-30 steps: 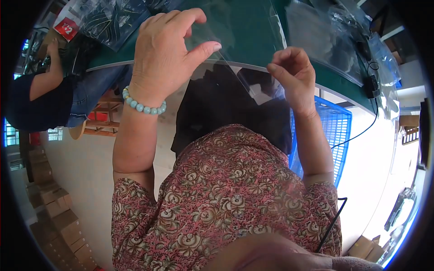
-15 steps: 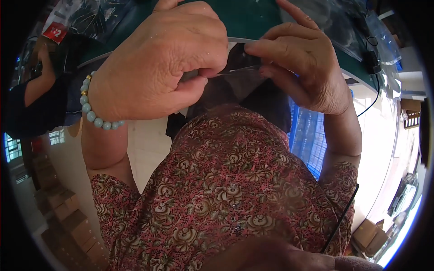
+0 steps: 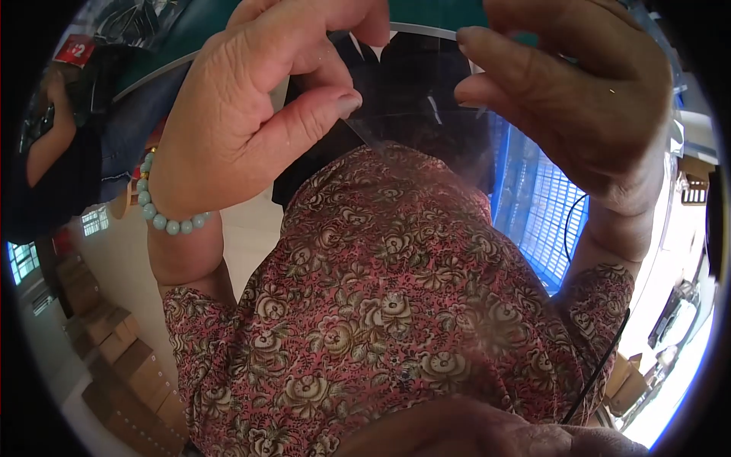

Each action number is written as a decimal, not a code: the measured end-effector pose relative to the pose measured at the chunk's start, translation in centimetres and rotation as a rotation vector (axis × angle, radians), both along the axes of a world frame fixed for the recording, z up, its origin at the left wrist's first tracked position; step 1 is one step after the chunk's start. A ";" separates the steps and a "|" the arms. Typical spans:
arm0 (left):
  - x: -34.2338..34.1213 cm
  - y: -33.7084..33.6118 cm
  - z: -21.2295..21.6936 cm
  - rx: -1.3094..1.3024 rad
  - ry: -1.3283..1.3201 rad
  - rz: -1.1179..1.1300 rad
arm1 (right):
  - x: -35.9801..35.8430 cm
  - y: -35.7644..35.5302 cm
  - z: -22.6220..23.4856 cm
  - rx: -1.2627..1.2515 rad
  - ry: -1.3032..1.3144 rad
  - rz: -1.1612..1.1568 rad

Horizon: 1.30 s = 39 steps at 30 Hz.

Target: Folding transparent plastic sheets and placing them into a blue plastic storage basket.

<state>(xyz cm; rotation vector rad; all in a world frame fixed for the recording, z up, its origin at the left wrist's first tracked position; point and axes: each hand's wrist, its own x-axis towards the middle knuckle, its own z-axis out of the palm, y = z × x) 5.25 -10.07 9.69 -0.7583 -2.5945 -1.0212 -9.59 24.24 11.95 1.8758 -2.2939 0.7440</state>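
"So, where was the clear film (image 3: 434, 110)?"

"Betw. the person's two hands, hanging over the dark cloth (image 3: 304, 171) on the lap, nr. the front edge of the green table (image 3: 434, 14). It was see-thru, so its full outline was hard to trace; a few pale glints & one thin edge, running down from nr. the L thumb, gave it away."

"OK, & the L hand (image 3: 266, 114)?"

"Back of it up, fingers bent. Thumb & index tips stood well apart, w/ another finger curled close above the thumb. The film's edge came rt. by the thumb tip, but whether it was pinched there couldn't be told."

"R hand (image 3: 582, 103)?"

"Thumb & index pointed toward the L one, tips spread w/ a small gap betw. them. The upper fingers ran partly out of the top of the view. Contact w/ the film: unclear."

"Anything on the wrists?"

"A bracelet (image 3: 173, 227) of pale blue-green beads circled the L one."

"& round abt.?"

"A floral shirt (image 3: 365, 327) filled the lower middle. A blue plastic basket (image 3: 537, 206) stood just beside the R forearm. Far L, a co-worker's bare arm (image 3: 57, 145) showed, below a red label (image 3: 75, 49) & nr. some clear packets (image 3: 141, 23). Cardboard boxes (image 3: 145, 369) were stacked lower L, & another box (image 3: 628, 385) sat lower R."
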 end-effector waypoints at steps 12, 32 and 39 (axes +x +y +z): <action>-2.1 2.6 0.6 -0.375 0.253 0.150 | 4.1 -10.4 1.5 0.004 0.295 -0.092; -0.7 3.2 3.0 -0.615 0.310 0.012 | 4.4 -9.9 2.9 0.167 0.270 0.009; -1.4 2.3 3.9 -0.563 0.226 -0.035 | 2.9 -10.0 1.0 -0.049 0.190 0.102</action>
